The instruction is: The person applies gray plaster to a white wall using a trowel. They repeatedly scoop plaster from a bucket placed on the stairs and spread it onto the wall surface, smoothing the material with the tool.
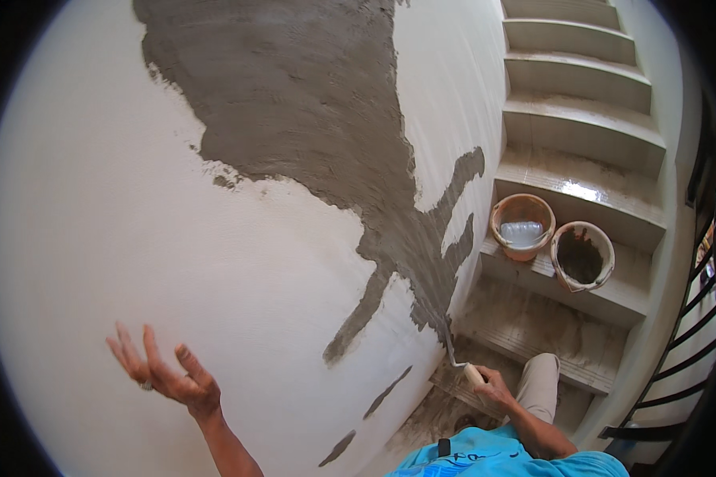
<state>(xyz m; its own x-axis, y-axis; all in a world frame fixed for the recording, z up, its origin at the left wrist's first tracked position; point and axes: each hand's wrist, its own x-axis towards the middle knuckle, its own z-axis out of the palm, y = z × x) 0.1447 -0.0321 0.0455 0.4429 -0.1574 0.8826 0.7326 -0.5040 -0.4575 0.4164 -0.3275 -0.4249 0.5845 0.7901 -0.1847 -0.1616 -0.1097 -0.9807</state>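
Note:
My right hand (495, 389) grips the wooden handle of a metal trowel (452, 347), whose blade lies against the lower edge of wet grey plaster (294, 103) on the white wall (95, 222). The plaster forms a large irregular patch, with narrow strokes reaching out toward the stairs and downward, and separate small smears lower on the wall. My left hand (167, 374), with a ring on one finger, is spread and holds nothing, over the plain white part of the wall at lower left; I cannot tell whether its fingertips touch it.
Tiled stairs (577, 119) climb along the right. Two buckets stand on one step: an orange one (523, 250) with a clear plastic container inside, and a pale one (585, 262) with grey mix. A black railing (692, 334) lines the far right. My bent knee (537, 378) rests over the lower steps.

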